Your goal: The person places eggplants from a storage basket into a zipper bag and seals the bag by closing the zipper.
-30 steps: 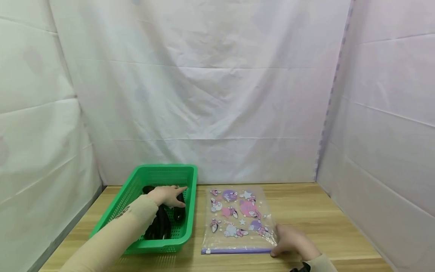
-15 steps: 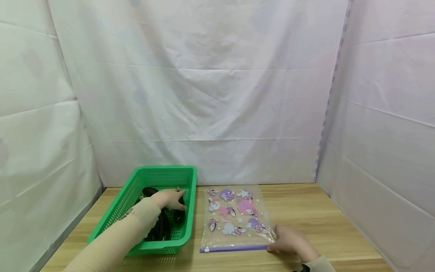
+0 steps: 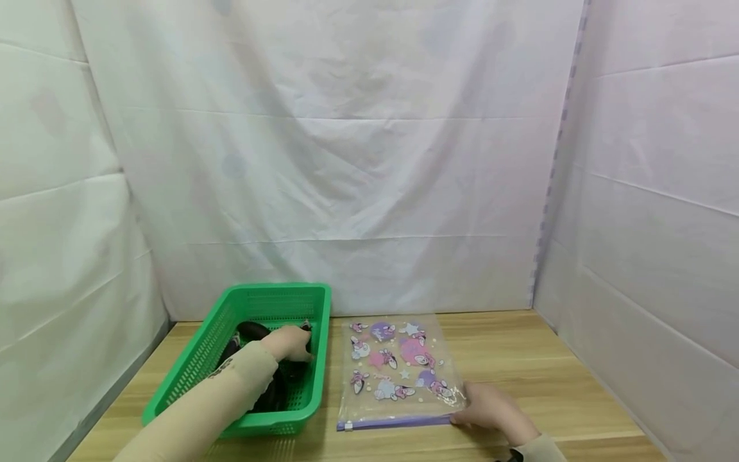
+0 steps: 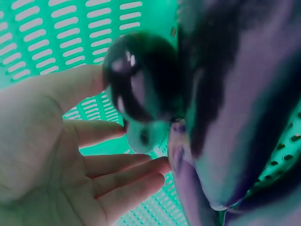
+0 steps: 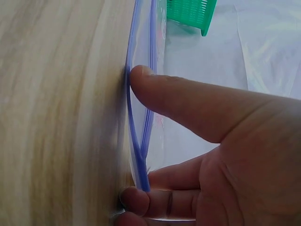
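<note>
Several dark purple eggplants (image 4: 235,103) lie in a green plastic basket (image 3: 321,385) on the left of the table. Inside it, my left hand (image 3: 290,343) holds one eggplant (image 4: 143,77) near the right wall, thumb on one side and index finger on the other. To the right, a clear zipper bag (image 3: 392,366) with pink and purple cartoon prints lies flat, its purple zipper edge (image 3: 392,422) facing me. My right hand (image 3: 493,410) grips the bag's near right corner; in the right wrist view the thumb is at the parted zipper strips and fingers bend around the corner.
The wooden table (image 3: 537,359) runs back to a white cloth (image 3: 369,160) hanging behind. More white sheeting (image 3: 658,192) closes off both sides. A small white slider (image 3: 348,426) sits at the left end of the zipper.
My left hand's fingers have gone from spread out to bent down around the eggplant by the basket's right wall. The right hand stays at the bag's corner; the view has shifted slightly.
</note>
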